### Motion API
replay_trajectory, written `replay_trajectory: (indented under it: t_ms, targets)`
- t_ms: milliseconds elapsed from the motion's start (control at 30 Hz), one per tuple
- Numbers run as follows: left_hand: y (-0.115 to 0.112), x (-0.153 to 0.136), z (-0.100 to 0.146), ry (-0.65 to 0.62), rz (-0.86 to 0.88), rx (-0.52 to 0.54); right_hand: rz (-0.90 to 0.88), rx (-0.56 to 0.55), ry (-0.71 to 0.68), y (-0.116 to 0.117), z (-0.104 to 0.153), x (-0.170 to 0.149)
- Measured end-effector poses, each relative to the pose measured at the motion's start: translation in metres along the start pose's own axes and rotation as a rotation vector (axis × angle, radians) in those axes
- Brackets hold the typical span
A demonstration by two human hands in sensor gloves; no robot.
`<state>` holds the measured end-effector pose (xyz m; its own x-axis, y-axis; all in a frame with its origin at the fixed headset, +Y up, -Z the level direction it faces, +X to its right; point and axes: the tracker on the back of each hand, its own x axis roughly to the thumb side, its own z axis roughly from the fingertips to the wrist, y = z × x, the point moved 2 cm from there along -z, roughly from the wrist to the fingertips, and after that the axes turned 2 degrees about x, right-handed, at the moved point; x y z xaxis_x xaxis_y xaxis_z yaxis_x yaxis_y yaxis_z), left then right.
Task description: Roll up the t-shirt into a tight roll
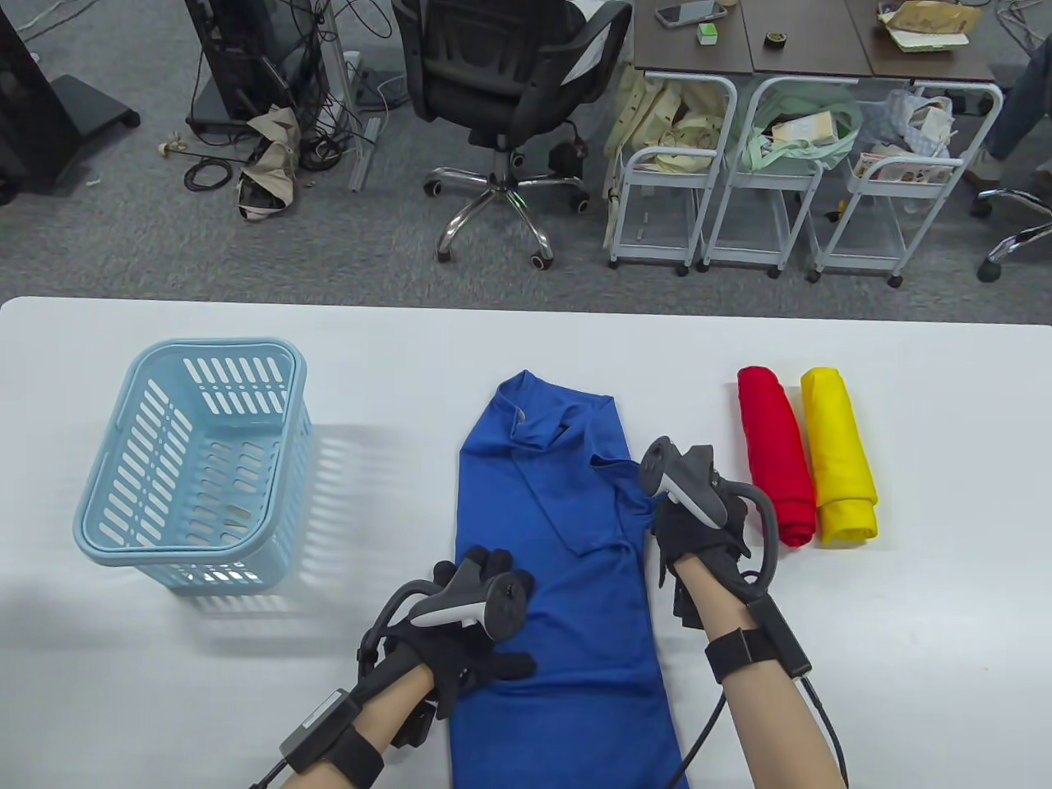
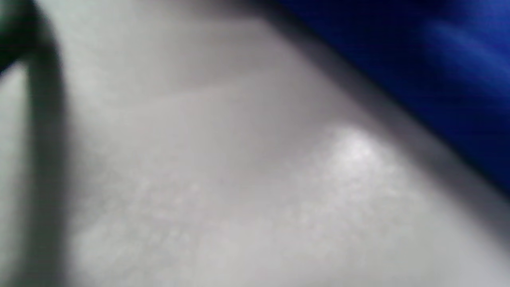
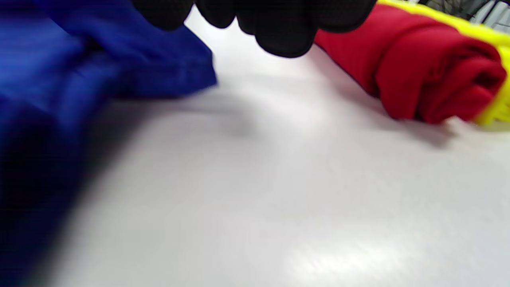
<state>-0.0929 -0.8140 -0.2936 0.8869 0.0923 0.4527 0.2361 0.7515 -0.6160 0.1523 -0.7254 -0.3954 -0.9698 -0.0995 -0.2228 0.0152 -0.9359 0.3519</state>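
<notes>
A blue t-shirt lies on the white table, folded lengthwise into a long strip with its collar at the far end. My left hand rests flat on the strip's lower left part, fingers spread. My right hand is at the strip's right edge by the folded-in sleeve. In the right wrist view its fingertips hang curled over the table, and the sleeve edge of the blue t-shirt rises slightly off the surface under them. The left wrist view is blurred, with only a corner of the blue t-shirt.
A red rolled shirt and a yellow rolled shirt lie side by side just right of my right hand. A light blue slatted basket stands at the table's left. Chairs and carts stand on the floor beyond.
</notes>
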Motion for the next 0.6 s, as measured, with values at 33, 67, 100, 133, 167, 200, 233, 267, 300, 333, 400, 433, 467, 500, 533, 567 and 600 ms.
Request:
replay_trajectory:
  t_ms: [33,67,100,133,167,200,233,267,300,333,400,433,467,500,533,567,600]
  targets:
    - [0.0,0.0,0.0,0.0,0.0,0.0,-0.01,-0.037,-0.036,-0.008,0.008,0.007]
    - [0.0,0.0,0.0,0.0,0.0,0.0,-0.022,-0.058,-0.114,-0.014,0.016,0.017]
    - [0.0,0.0,0.0,0.0,0.0,0.0,-0.045,-0.052,-0.233,-0.019,0.023,0.028]
    - [0.0,0.0,0.0,0.0,0.0,0.0,-0.068,-0.026,-0.339,-0.02,0.028,0.037]
    - [0.0,0.0,0.0,0.0,0.0,0.0,-0.116,0.063,-0.488,-0.017,0.031,0.05]
    - [0.0,0.0,0.0,0.0,0.0,0.0,-0.163,0.165,-0.618,-0.011,0.034,0.062]
    - [0.0,0.0,0.0,0.0,0.0,0.0,-0.195,0.223,-0.688,-0.005,0.034,0.07]
    - [0.0,0.0,0.0,0.0,0.0,0.0,-0.217,0.258,-0.679,0.003,0.03,0.076]
    - [0.0,0.0,0.0,0.0,0.0,0.0,-0.194,0.283,-0.642,0.011,0.022,0.079]
    - [0.0,0.0,0.0,0.0,0.0,0.0,-0.158,0.286,-0.599,0.015,0.014,0.078]
    - [0.0,0.0,0.0,0.0,0.0,0.0,-0.053,0.264,-0.373,0.024,-0.013,0.06]
    - [0.0,0.0,0.0,0.0,0.0,0.0,-0.038,0.272,-0.305,0.026,-0.02,0.052]
    - [0.0,0.0,0.0,0.0,0.0,0.0,-0.038,0.294,-0.177,0.03,-0.029,0.036]
    - [0.0,0.0,0.0,-0.001,0.002,0.0,-0.067,0.306,-0.132,0.031,-0.032,0.026]
    - [0.001,0.0,0.0,-0.001,0.003,0.003,-0.14,0.312,-0.141,0.031,-0.034,0.015]
    - [0.002,0.0,0.0,-0.003,0.002,0.018,-0.205,0.297,-0.181,0.03,-0.031,0.009]
    - [0.004,0.0,0.0,-0.006,-0.003,0.028,-0.253,0.281,-0.215,0.029,-0.027,0.004]
